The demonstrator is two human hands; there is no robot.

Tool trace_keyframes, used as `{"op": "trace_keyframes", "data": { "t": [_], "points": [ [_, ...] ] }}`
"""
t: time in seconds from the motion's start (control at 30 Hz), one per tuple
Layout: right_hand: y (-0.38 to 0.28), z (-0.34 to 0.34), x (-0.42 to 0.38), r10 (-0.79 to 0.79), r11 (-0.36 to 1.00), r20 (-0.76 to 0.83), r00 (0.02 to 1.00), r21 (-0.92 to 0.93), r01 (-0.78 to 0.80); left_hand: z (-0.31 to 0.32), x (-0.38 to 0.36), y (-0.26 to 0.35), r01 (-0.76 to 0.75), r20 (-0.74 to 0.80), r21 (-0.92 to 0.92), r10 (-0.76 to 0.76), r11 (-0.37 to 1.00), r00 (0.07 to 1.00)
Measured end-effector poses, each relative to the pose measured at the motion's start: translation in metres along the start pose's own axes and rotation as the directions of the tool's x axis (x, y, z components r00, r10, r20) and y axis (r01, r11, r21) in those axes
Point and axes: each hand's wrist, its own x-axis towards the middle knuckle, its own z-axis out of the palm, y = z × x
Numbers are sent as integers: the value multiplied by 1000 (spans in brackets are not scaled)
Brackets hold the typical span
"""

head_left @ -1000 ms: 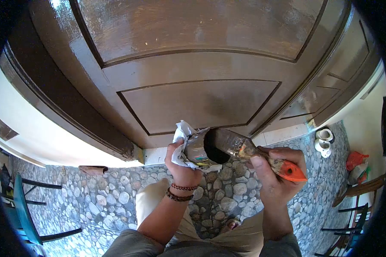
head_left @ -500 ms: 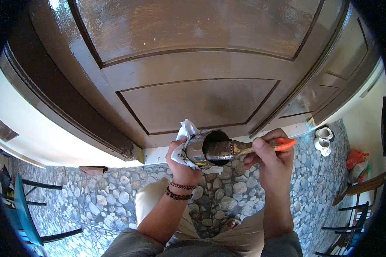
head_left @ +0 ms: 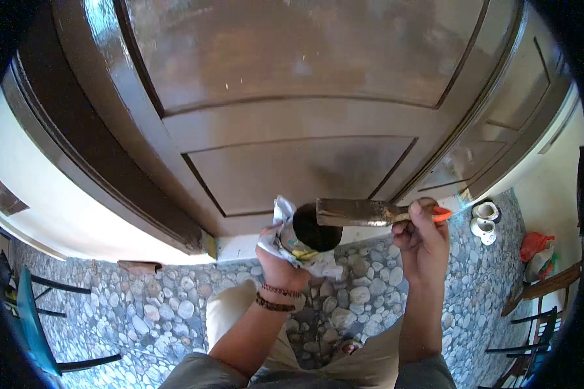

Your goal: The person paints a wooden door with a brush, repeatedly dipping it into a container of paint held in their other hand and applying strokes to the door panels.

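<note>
My left hand (head_left: 281, 264), two beaded bracelets at its wrist, is wrapped round a can (head_left: 297, 244) with crumpled paper about it. The can's dark open mouth tilts toward the right. Pinched by its handle in my right hand (head_left: 424, 240) is a wide paintbrush (head_left: 353, 212) with brown-coated bristles and an orange handle end. Its bristles point left and overlap the upper rim of the can in this view. Behind both stands a brown panelled door (head_left: 266, 117), glossy in its upper part.
Pebbled stone floor (head_left: 169, 311) lies below the door. White shoes (head_left: 485, 220) and a red plastic bag (head_left: 535, 246) stand at the right by the wall. A teal chair (head_left: 36, 324) is at the left, dark chair legs (head_left: 525, 337) at the right.
The brush has come out of the can's mouth and up, now level above the rim. The can has turned and dropped slightly, and the view has shifted a little.
</note>
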Motion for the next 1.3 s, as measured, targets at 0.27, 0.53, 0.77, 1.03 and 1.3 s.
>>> {"op": "trace_keyframes", "data": {
  "t": [0.27,0.53,0.77,1.03,1.3],
  "points": [
    [-3,-10,2,-69,955,60,996,292,49,2,-9,0,175,56,-57,-172,983,983],
    [0,-15,22,-206,936,106,973,310,165,-1,-17,34,173,89,-163,-160,971,983],
    [22,33,17,-261,931,40,964,274,241,-3,-24,77,37,64,-143,-28,989,998],
    [58,126,0,-576,817,240,781,135,561,-4,-34,103,-200,-87,-155,188,968,978],
    [64,175,7,-687,693,328,649,27,720,-5,-31,116,-250,-146,-177,226,952,963]
  ]
}}
